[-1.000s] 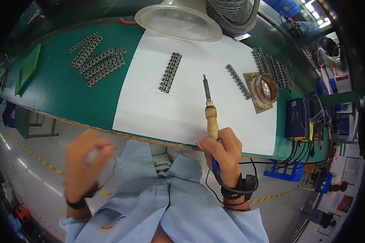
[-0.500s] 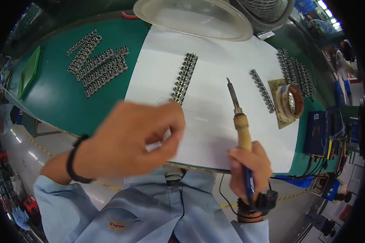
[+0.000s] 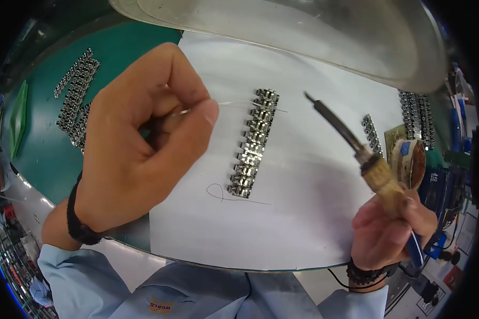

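My left hand (image 3: 138, 127) is closed in a pinch on a thin silvery solder wire (image 3: 234, 102), whose free end reaches right, above the top of a strip of small metal parts (image 3: 255, 143). Whether the wire touches the strip, I cannot tell. The strip lies at a slant on a white sheet (image 3: 197, 234). In my right hand (image 3: 388, 228) is a soldering iron (image 3: 384, 178), gripped by its yellowish and blue handle. Its dark tip points up and left, apart from the strip. A thin curled line, wire or mark, lies below the strip.
A large translucent hood (image 3: 303, 32) hangs over the far side. More metal strips (image 3: 80, 90) lie on the green mat at left, beside a green tray (image 3: 18, 119). At right are further strips (image 3: 418, 117), a round brown-rimmed holder (image 3: 410, 159) and a dark blue box (image 3: 436, 186).
My view has come closer to the strip. My left hand has risen beside the strip's upper end, and the solder wire now shows. The soldering iron has tilted further left.
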`<state>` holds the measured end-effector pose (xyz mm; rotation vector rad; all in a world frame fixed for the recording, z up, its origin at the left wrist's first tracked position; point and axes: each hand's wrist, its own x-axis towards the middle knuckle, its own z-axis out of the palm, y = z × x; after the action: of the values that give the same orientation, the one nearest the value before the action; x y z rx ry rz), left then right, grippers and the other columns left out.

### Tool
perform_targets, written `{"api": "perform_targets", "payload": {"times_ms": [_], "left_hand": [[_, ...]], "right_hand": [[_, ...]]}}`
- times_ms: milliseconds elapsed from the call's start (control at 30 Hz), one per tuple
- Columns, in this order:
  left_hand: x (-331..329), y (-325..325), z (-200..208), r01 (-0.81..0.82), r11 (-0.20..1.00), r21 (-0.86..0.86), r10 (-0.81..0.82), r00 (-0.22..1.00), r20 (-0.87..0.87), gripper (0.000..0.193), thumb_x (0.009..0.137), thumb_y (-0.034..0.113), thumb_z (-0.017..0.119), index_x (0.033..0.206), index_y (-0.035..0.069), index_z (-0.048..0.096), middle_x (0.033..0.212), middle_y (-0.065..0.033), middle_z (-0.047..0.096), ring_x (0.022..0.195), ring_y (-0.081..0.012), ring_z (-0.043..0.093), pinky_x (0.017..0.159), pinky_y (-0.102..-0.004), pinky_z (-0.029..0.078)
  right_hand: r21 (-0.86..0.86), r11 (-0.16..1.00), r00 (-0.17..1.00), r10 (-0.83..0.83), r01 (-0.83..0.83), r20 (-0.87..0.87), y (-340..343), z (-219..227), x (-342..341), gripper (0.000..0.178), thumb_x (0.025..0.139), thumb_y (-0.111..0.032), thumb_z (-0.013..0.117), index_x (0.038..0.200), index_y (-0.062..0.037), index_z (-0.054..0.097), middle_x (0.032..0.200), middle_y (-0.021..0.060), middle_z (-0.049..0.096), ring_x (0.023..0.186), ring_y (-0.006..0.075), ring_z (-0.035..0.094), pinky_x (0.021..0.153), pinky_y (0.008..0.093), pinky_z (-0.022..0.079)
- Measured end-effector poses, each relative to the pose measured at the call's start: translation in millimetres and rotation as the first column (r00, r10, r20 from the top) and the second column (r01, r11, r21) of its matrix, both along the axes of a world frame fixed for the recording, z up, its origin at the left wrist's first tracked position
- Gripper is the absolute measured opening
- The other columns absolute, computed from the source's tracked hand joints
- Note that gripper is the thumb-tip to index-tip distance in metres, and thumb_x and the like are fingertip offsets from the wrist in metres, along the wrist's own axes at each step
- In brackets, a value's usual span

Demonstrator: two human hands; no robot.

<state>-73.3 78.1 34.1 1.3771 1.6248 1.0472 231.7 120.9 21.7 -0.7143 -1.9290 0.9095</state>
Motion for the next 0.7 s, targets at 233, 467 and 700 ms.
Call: {"api": "perform_targets", "payload": {"times_ms": [233, 467, 700], "left_hand": [[-13, -5, 2, 0.112, 0.994, 0.016, -0.111, 0.992, -0.059, 0.017, 0.084, 0.001, 0.063, 0.079, 0.006, 0.048, 0.072, 0.0051, 0.040, 0.064, -0.0034, 0.035, 0.058, -0.0217, 0.027], [-15, -9, -6, 0.066, 0.996, 0.065, -0.062, 0.996, -0.068, 0.020, 0.086, 0.007, 0.065, 0.076, 0.005, 0.048, 0.072, 0.0043, 0.040, 0.063, -0.0037, 0.033, 0.056, -0.0223, 0.025], [-15, -7, -9, 0.179, 0.973, 0.146, -0.165, 0.981, -0.102, 0.022, 0.084, 0.004, 0.066, 0.070, 0.005, 0.049, 0.061, 0.0041, 0.042, 0.053, -0.0036, 0.033, 0.049, -0.0236, 0.023]], "right_hand": [[-0.064, 0.992, 0.991, -0.111, 0.107, -0.073, 2, -11, -5, 0.035, 0.101, -0.031, 0.061, 0.124, -0.0046, 0.057, 0.077, 0.0121, 0.069, 0.059, 0.0156, 0.067, 0.059, 0.0293, 0.050], [-0.097, 0.992, 0.997, 0.077, -0.078, -0.011, 5, -12, -5, 0.033, 0.098, -0.019, 0.063, 0.128, -0.0035, 0.058, 0.079, 0.0141, 0.070, 0.065, 0.0200, 0.067, 0.059, 0.0316, 0.054], [-0.202, 0.979, 0.996, -0.021, 0.002, -0.089, -5, -11, -8, 0.035, 0.094, -0.008, 0.066, 0.126, 0.0039, 0.058, 0.082, 0.0214, 0.071, 0.068, 0.0173, 0.070, 0.062, 0.0295, 0.060]]}}
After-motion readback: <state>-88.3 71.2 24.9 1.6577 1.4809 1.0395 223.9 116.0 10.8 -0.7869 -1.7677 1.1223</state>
